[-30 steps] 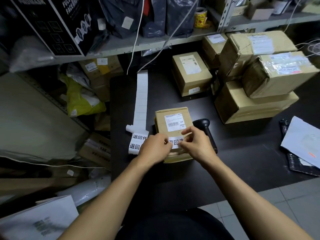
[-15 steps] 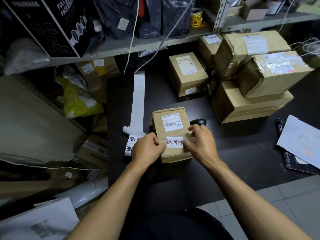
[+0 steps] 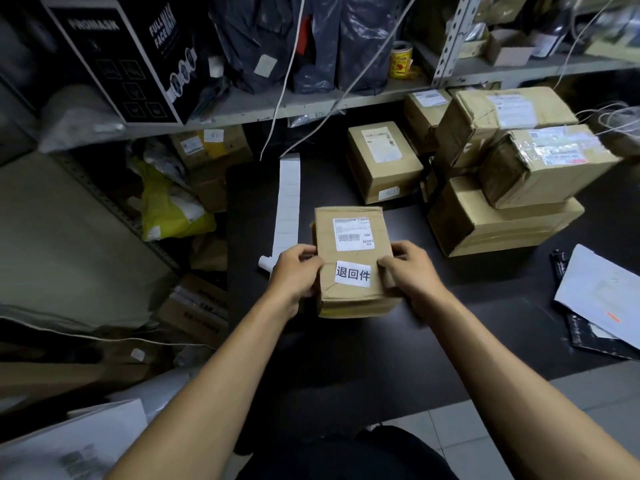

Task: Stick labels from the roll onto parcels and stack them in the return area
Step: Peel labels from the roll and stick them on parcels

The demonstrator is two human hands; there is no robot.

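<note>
Parcel (image 3: 353,261): small brown cardboard box, centre of the black table (image 3: 381,341), gripped at both sides. Left hand (image 3: 294,275) curls its fingers round the left edge; right hand (image 3: 410,271) curls round the right edge, thumb on the top face. Top face carries a white shipping slip with barcode and, nearer the person, a white return label (image 3: 353,274) printed with three black characters.

Label roll strip (image 3: 287,206): white backing paper, at 10 o'clock of the parcel, running away across the table towards 12 o'clock; its near end curls just beside the left hand.

Single labelled box (image 3: 382,161): at 1 o'clock, apart from the parcel.

Stack of taped boxes (image 3: 512,188): at 2 o'clock, one wide box below, two smaller boxes on top, another behind.

White papers (image 3: 602,299): at 3 o'clock, table's right edge, lying over dark sheets.

Metal shelf (image 3: 311,105): at 12 o'clock, above the table. Holds a black mask carton (image 3: 128,53), dark plastic bags (image 3: 311,39), a yellow tape roll (image 3: 401,60). White cables hang from it.

Yellow bag (image 3: 169,209): at 9 o'clock, among cartons in lower racking.

Grey floor tiles (image 3: 467,434): at 5 o'clock.
</note>
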